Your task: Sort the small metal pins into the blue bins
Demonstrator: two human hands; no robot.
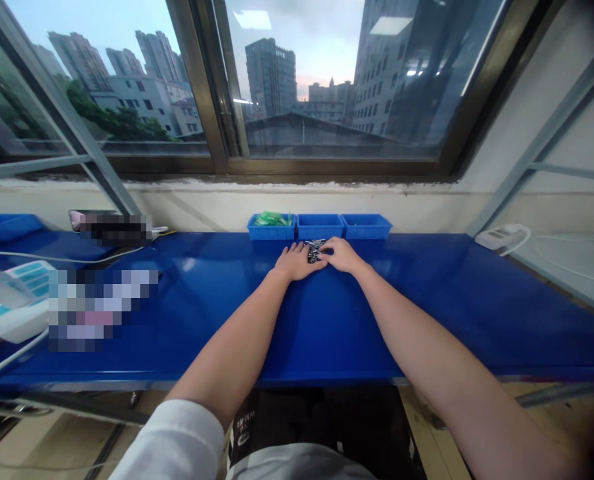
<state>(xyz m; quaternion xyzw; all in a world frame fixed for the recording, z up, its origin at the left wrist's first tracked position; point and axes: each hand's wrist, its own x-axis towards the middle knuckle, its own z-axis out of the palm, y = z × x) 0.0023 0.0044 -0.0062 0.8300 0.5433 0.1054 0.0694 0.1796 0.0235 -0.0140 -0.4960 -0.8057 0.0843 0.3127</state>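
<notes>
A small pile of shiny metal pieces [315, 249], which look like screws, lies on the blue tabletop in front of the middle bin. My left hand [295, 263] rests flat at the pile's left side, its fingers stretched forward and its thumb along the near edge. At the right side my right hand [343, 255] has its fingers bent inward, with thumb and forefinger a little apart at the pieces. Both hands touch the pile or its edge. The single pieces are too small to make out.
Behind the pile stand a blue bin [271, 232] with green packets, a middle blue bin [319, 230] and a right blue bin [367, 231]. A white scale-like device [19, 300] is at left. A white power strip [501, 236] lies at far right. Window and wall bound the back.
</notes>
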